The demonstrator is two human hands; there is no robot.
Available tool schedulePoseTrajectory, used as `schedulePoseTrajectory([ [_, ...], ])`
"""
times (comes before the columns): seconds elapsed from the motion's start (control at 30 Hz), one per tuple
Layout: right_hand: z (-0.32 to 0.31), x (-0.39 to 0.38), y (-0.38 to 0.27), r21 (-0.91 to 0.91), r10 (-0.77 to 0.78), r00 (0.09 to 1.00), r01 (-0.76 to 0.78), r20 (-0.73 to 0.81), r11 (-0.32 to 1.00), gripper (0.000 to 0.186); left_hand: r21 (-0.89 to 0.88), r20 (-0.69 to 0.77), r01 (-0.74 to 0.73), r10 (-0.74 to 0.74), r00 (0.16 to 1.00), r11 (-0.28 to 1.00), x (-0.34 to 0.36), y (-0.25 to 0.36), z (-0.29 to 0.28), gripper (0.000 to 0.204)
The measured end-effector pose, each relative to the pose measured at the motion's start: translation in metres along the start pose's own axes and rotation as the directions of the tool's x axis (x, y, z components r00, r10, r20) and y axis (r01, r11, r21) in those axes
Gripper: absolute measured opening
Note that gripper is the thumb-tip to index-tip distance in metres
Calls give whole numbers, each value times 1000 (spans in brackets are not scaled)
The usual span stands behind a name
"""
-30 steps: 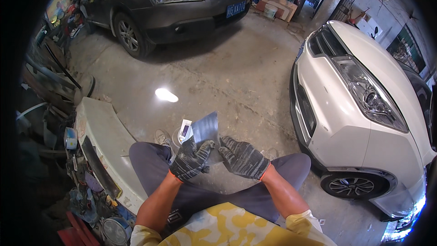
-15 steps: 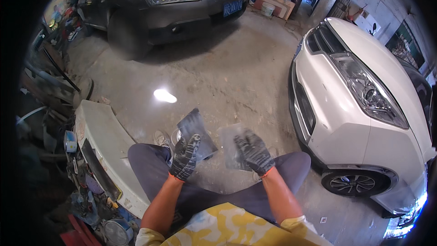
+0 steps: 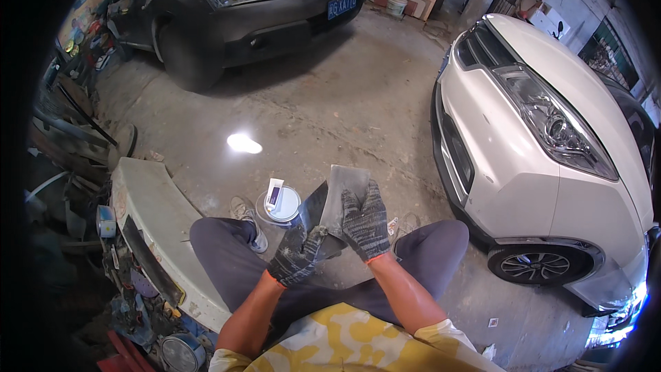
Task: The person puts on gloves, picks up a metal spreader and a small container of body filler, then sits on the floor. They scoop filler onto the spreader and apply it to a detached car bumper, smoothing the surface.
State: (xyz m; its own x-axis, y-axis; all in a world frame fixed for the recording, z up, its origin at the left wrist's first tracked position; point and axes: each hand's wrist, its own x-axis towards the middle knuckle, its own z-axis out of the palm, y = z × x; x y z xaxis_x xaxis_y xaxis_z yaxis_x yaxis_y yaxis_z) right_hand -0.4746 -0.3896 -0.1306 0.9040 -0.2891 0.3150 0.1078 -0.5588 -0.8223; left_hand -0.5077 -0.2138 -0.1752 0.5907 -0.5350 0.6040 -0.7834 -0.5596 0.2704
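Note:
My left hand, in a black-and-grey knit work glove, is closed on a dark, thin flat sheet. In my gloved right hand is a lighter grey flat sheet, gripped along its right side. The two sheets meet and partly overlap between my knees, the grey one in front at the top. What the sheets are made of cannot be told. Just beyond my left hand stands a round tin with a pale lid. A white-and-purple tube lies on that lid.
An off-white car bumper lies at my left beside piled parts and tins. A white car stands close on the right, a dark grey car ahead. Boxes and a bucket sit at the back.
My hands have come together, bringing the two sheets from apart to touching. The left hand moved right and lower, the right hand slightly left. The tin and tube are now uncovered.

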Motion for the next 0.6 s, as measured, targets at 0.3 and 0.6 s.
schedulePoseTrajectory([
  [0.3, -13, 17, 13, 350, -32, 983, -34, 182, 936, 36, -92, 127, -510, 518, 846, 855, -38, -48, -18, 40],
  [0.6, -16, 7, 18, 631, 226, 923, -378, 311, 677, 33, -805, 281, 591, -848, 450, 47, -28, -30, 26, 28],
])
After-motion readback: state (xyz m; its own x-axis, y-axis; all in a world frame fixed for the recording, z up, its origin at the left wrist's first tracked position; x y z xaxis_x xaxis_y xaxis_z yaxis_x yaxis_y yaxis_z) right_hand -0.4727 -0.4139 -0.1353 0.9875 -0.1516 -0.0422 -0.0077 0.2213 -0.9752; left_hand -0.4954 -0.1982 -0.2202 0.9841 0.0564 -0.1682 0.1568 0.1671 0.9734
